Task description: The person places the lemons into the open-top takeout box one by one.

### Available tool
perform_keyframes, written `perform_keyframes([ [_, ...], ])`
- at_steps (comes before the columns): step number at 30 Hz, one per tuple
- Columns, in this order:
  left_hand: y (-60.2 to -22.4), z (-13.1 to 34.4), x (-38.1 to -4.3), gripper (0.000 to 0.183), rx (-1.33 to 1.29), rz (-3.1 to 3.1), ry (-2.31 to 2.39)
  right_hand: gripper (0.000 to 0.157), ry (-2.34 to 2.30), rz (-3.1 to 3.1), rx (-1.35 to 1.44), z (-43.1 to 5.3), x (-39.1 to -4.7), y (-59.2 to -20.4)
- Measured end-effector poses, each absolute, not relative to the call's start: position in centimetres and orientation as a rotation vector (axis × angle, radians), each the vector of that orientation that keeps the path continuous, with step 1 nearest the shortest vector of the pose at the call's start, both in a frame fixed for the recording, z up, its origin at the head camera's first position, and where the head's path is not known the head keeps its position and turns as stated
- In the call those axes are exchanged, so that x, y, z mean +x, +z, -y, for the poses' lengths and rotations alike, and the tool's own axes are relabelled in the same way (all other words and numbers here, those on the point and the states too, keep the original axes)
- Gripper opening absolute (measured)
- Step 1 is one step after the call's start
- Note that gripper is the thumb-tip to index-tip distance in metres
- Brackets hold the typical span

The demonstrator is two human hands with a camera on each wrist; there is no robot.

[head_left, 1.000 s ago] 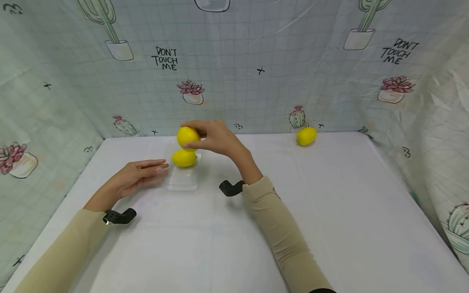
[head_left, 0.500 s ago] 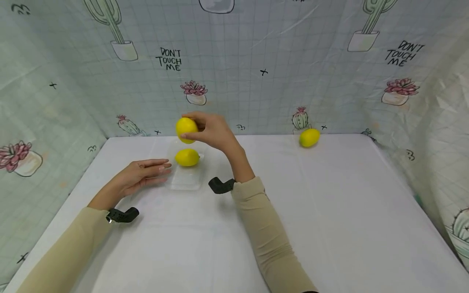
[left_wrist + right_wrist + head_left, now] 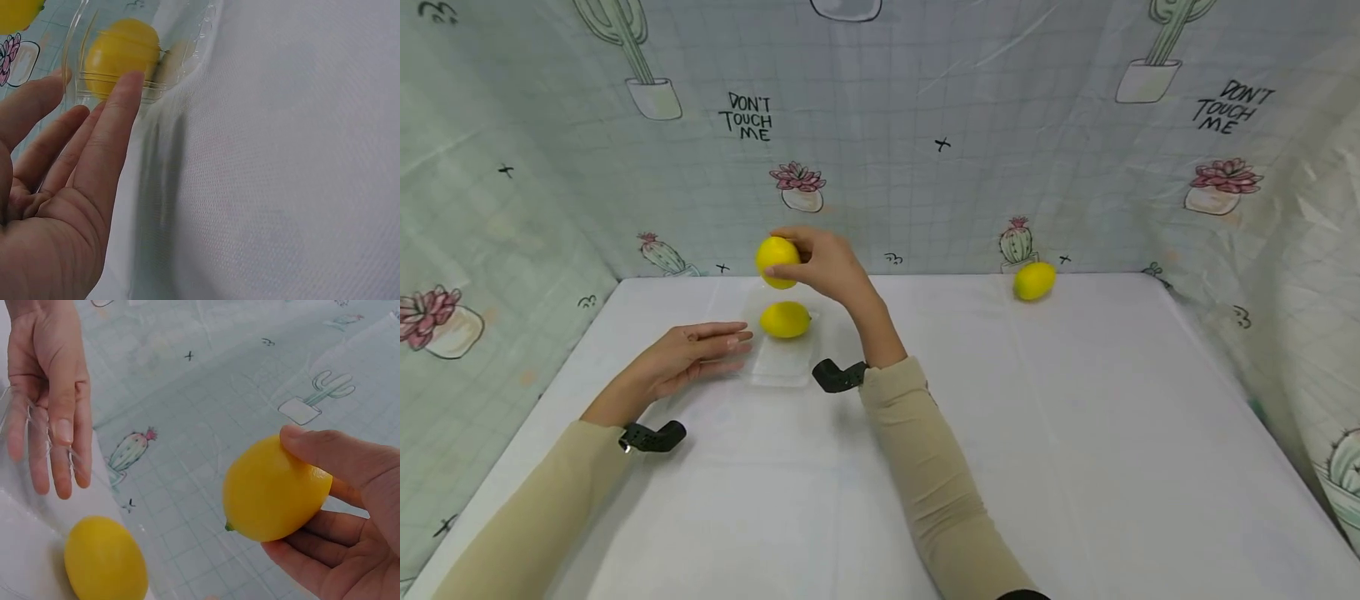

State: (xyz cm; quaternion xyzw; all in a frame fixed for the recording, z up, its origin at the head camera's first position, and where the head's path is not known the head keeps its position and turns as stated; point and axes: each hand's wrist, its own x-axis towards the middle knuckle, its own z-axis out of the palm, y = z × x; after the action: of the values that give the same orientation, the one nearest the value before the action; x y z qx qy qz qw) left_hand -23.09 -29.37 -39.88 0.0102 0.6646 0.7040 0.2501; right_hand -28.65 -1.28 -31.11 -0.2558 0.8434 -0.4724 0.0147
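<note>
My right hand [image 3: 831,267] pinches a yellow lemon [image 3: 775,254] between thumb and fingers, raised above the far end of a clear plastic container [image 3: 781,371]. The right wrist view shows this held lemon [image 3: 265,490] with a small green tip. A second lemon [image 3: 785,320] lies on its side inside the container. My left hand [image 3: 681,362] is at the container's left side with its fingers extended. In the left wrist view, those fingertips [image 3: 129,84] meet or nearly meet the clear wall; contact is hard to tell.
Another lemon [image 3: 1034,281] lies at the back edge of the white table [image 3: 1075,433], right of centre. A printed cactus curtain [image 3: 880,183] stands directly behind the table and continues along both sides.
My right hand has lifted the held lemon up and slightly left, opening a gap above the lemon in the container. The left hand stays at the container's side.
</note>
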Motion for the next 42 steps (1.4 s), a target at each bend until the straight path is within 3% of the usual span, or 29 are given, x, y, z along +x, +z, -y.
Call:
perform_keyframes([
  [16,-40.2,29.4,-22.8,0.062,0.023,-1.792,1.929,0.057,-1.256,-2.568,-0.741,2.5,-30.5,-33.0],
  [31,-39.7,29.4,-22.9,0.061,0.034,-1.786,1.934,0.053,-0.821,-2.444,-1.238,1.9,-31.7,-32.1],
  [42,-39.6,29.4,-22.9,0.061,0.013,-1.763,1.955,0.03,-0.872,-2.32,-1.221,2.4,-31.5,-31.7],
])
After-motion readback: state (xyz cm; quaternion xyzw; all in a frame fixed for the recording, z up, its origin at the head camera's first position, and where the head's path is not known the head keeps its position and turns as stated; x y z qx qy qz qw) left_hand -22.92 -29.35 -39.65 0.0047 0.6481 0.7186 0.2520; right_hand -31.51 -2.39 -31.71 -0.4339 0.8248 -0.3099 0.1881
